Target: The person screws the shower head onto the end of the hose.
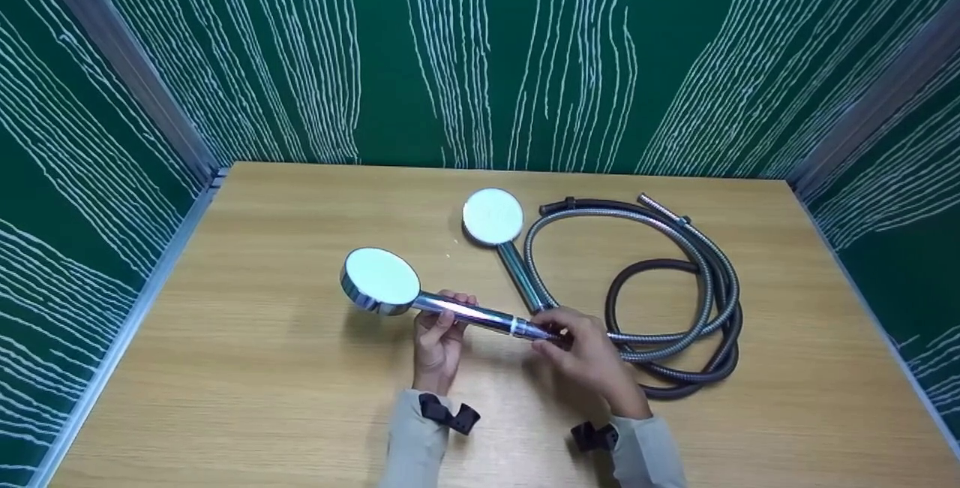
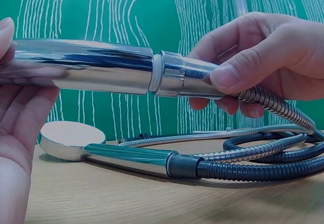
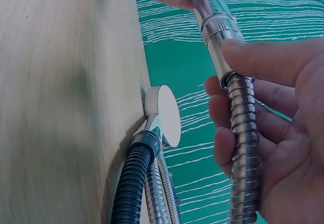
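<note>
My left hand (image 1: pixel 437 349) holds a chrome shower head (image 1: pixel 382 278) by its handle, above the table, with its pale round face up. At the handle's end my right hand (image 1: pixel 592 353) pinches the chrome connector (image 2: pixel 170 75) of a silver metal shower hose (image 2: pixel 278 107) between thumb and fingers. Connector and handle are in line, and a thin whitish ring shows between them in the left wrist view. How far they are screwed together I cannot tell. Behind lies a second shower head (image 1: pixel 493 216), joined to a black hose (image 2: pixel 253 171) by a dark connector (image 2: pixel 183 166).
Silver and black hoses lie coiled together on the right of the wooden table (image 1: pixel 247 368). One silver hose end (image 1: pixel 652 204) points to the back. Green panels (image 1: pixel 510 60) with white wavy lines enclose the table's back and sides.
</note>
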The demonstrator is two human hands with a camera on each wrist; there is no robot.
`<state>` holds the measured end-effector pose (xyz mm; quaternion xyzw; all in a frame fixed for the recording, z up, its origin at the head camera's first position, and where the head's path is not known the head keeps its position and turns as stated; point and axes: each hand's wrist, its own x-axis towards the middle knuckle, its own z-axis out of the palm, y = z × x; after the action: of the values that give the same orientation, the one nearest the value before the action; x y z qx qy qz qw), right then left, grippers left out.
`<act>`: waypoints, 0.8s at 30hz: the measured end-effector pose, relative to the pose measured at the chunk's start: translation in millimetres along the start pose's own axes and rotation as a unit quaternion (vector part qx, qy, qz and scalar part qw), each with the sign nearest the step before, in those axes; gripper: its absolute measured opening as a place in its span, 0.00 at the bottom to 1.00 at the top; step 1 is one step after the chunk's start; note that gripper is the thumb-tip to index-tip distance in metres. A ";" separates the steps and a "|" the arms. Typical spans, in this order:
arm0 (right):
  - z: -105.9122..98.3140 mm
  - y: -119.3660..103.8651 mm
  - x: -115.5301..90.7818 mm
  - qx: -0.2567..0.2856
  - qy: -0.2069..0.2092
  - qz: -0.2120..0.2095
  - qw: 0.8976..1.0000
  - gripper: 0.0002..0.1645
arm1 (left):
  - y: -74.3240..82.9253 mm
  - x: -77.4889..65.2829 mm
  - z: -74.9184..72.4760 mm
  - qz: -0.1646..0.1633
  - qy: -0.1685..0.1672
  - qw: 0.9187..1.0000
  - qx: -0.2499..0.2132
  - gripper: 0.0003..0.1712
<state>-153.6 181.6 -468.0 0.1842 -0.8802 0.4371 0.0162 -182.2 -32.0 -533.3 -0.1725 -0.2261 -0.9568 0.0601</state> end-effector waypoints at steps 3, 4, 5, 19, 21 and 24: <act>0.2 -0.3 0.2 0.001 0.001 -0.002 1.000 0.17 | -0.1 0.1 -0.1 -0.001 0.004 1.000 0.002 0.10; 0.3 -0.4 0.4 0.000 0.002 -0.003 1.000 0.18 | -0.1 0.1 0.0 -0.001 0.006 1.000 0.001 0.10; 0.6 -0.4 0.6 0.000 0.002 -0.004 1.000 0.18 | -0.1 0.1 -0.2 0.000 0.005 1.000 0.001 0.11; 5.1 4.7 2.8 -0.019 0.039 -0.051 0.998 0.23 | -0.3 0.0 0.9 -0.004 0.005 1.000 0.001 0.09; 5.3 5.4 3.2 -0.019 0.038 -0.052 0.998 0.21 | 0.0 0.0 1.1 -0.003 0.006 1.000 0.002 0.09; 5.6 6.3 3.3 -0.012 0.034 -0.055 0.998 0.20 | 0.5 -0.4 0.6 -0.002 0.003 1.000 0.006 0.09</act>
<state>-158.1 179.7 -475.7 0.2172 -0.8728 0.4311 0.0723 -181.5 -32.2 -532.7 -0.1687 -0.2316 -0.9562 0.0596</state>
